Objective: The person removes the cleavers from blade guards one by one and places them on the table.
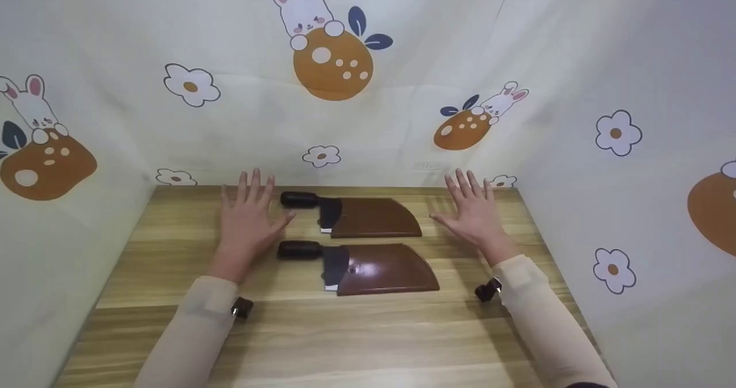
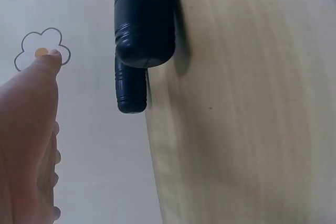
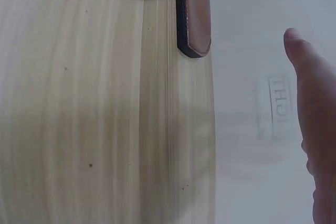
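Two cleavers lie flat on the wooden table, one behind the other, with black handles pointing left. The far cleaver's brown leather sheath and the near cleaver's sheath cover their blades, with a bit of bright metal at each heel. My left hand is spread beside the far black handle, holding nothing. My right hand is spread too, right of the sheath tips, its thumb toward them. The near handle looms large in the left wrist view. Both sheath ends, such as the far tip, show in the right wrist view.
A pale cloth printed with rabbits, oranges and flowers rises behind the table and along both sides. A small dark device is worn on the left wrist, another on the right.
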### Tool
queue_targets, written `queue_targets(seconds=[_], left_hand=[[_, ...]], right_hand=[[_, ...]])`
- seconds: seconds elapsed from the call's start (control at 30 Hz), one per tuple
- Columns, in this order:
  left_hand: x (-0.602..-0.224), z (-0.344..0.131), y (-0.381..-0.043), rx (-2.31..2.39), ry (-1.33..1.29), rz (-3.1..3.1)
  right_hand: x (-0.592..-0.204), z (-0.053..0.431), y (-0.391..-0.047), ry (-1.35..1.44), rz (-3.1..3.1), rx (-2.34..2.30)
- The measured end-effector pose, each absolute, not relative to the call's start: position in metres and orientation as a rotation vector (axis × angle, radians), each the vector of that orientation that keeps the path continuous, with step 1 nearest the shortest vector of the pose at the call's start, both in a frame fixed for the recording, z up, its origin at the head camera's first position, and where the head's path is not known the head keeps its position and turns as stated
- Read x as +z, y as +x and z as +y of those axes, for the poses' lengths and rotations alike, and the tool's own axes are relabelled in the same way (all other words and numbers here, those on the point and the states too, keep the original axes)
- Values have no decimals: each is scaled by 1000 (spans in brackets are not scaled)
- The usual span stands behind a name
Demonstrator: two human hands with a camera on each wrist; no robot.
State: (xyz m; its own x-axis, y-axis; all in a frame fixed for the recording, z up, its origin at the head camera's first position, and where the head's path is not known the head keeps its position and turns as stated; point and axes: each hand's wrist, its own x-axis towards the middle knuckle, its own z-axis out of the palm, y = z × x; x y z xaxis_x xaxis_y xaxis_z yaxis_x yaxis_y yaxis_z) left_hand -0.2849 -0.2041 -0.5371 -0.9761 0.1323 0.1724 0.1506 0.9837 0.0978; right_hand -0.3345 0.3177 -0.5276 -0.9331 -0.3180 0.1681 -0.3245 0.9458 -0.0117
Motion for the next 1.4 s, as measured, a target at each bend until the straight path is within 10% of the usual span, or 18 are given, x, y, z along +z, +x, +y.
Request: queue_targets(seconds=[1.4], left_hand=[[-564, -183, -263, -534, -625, -2966]], right_hand=[[-556, 268, -281, 996, -2910, 553]])
